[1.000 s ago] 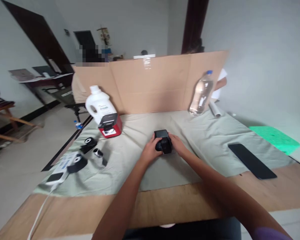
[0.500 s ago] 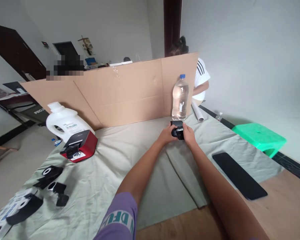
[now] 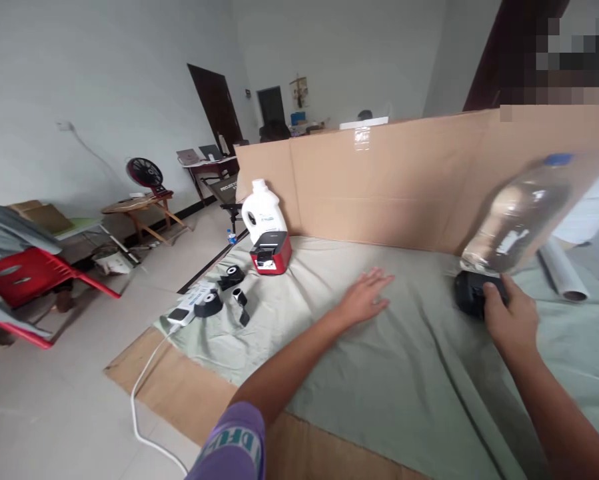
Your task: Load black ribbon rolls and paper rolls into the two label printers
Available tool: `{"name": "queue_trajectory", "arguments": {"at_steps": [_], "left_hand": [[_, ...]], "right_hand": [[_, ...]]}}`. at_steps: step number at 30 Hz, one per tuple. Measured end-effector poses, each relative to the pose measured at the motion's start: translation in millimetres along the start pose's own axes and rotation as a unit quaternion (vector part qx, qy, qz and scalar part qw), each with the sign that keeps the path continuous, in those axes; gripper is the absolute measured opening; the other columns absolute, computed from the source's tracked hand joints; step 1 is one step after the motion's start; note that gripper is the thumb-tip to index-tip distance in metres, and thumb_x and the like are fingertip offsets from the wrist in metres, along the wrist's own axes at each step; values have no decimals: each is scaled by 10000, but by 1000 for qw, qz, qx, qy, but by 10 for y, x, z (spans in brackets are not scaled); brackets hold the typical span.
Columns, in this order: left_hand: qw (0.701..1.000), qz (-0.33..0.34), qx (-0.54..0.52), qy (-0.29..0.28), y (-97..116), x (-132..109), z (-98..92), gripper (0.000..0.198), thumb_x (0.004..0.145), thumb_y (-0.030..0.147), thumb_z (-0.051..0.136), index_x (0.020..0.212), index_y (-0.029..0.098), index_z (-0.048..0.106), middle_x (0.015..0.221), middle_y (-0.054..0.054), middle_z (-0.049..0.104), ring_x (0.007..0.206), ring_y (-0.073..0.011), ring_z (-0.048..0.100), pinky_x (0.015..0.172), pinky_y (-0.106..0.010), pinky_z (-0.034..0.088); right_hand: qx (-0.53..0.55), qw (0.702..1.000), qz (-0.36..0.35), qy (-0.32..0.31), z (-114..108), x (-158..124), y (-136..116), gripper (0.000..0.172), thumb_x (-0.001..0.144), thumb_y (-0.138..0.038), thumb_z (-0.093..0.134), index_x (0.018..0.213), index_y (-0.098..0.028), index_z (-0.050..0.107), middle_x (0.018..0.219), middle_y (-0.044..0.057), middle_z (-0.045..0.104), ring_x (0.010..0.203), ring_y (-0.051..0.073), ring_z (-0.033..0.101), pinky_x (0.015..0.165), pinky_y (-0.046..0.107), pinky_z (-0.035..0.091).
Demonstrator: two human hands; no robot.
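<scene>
My right hand (image 3: 512, 317) is closed around a small black device (image 3: 469, 293) that rests on the pale green cloth (image 3: 404, 360), just in front of a clear water bottle (image 3: 519, 217) with a blue cap. My left hand (image 3: 366, 297) lies open and flat on the cloth, fingers spread, holding nothing, well to the left of the black device. A red and black label printer (image 3: 270, 252) and a white jug (image 3: 262, 212) stand at the far left of the cloth.
A cardboard wall (image 3: 404, 180) runs along the back of the table. Black tape cartridges (image 3: 229, 293) and a white power strip (image 3: 186, 308) with its cable lie at the left edge. A white roll (image 3: 562, 270) lies at right. A red chair (image 3: 29, 280) and a fan stand on the floor at left.
My left hand let go of the black device and moved left onto the cloth. My right hand kept hold of it. The view swung left, showing more of the room.
</scene>
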State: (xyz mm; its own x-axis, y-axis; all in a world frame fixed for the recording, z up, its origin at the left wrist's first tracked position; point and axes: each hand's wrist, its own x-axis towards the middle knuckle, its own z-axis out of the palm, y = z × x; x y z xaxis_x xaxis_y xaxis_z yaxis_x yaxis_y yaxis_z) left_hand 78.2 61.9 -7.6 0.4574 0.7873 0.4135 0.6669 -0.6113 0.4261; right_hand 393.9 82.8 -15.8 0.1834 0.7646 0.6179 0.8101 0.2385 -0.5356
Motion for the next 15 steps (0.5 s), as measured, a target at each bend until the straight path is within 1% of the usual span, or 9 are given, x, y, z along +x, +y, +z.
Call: {"name": "queue_trajectory", "arguments": {"at_steps": [2,3,4,6,7,9,10,12,15], "left_hand": [[995,-47,17,89,-362,-342,-555,518,931,282,534,1444,230,481,1575,-100,412,1505,-230,299,1244,-451,243],[986,-78,29,144,-563,-502,-826,482,930,249,522,1411,227,514,1561,-94,433,1499,-227,312,1248,-448,237],[970,-116,42,210,-772,-657,-1079,459,923,230,526,1381,210,539,1552,-101,445,1504,-233,299,1250,-445,230],[920,-209,54,328,-1184,-951,-1497,462,911,230,552,1366,149,537,1568,-150,408,1514,-264,270,1243,-446,235],[891,-264,34,369,-1372,-1087,-1648,474,913,234,555,1375,133,520,1542,-168,440,1487,-267,330,1228,-436,266],[855,-340,-27,390,-1682,-1314,-1835,470,929,255,547,1375,114,504,1461,-188,529,1398,-262,471,1166,-413,360],[848,-359,-52,386,-1797,-1396,-1878,445,936,264,542,1354,111,519,1401,-187,585,1333,-253,542,1124,-397,408],[851,-366,-79,368,-1956,-1493,-1905,376,942,276,540,1278,113,578,1283,-171,671,1204,-234,640,1038,-366,477],[860,-360,-90,350,-2078,-1508,-1920,285,922,282,574,1147,128,656,1148,-143,734,1070,-221,697,967,-343,513]], "right_hand": [[32,998,-46,-19,142,-91,-425,607,923,-575,407,1383,-219,579,1378,236,586,1344,387,502,1084,598,398],[56,997,-47,-39,248,-151,-677,550,900,-561,458,1321,-248,625,1368,203,606,1324,370,525,1082,573,417],[82,992,-59,-71,378,-216,-945,519,881,-541,489,1281,-251,646,1354,185,622,1297,362,551,1065,569,440],[134,980,-61,-136,704,-350,-1497,488,852,-500,519,1244,-246,660,1327,148,652,1262,339,584,1058,564,453],[158,971,-57,-171,892,-413,-1767,491,848,-482,526,1253,-238,655,1333,136,651,1264,326,586,1081,551,438],[200,949,-40,-238,1306,-525,-2272,529,851,-466,538,1310,-219,626,1372,133,628,1286,312,574,1107,519,422],[223,936,-29,-271,1525,-573,-2499,563,854,-465,541,1355,-215,593,1403,133,603,1301,313,561,1102,511,428],[272,907,-11,-322,1971,-649,-2891,661,844,-477,566,1442,-203,506,1475,143,534,1348,322,517,1100,504,431],[349,864,2,-363,2587,-714,-3313,899,776,-499,651,1548,-181,319,1550,182,423,1383,367,468,1063,530,460]]}}
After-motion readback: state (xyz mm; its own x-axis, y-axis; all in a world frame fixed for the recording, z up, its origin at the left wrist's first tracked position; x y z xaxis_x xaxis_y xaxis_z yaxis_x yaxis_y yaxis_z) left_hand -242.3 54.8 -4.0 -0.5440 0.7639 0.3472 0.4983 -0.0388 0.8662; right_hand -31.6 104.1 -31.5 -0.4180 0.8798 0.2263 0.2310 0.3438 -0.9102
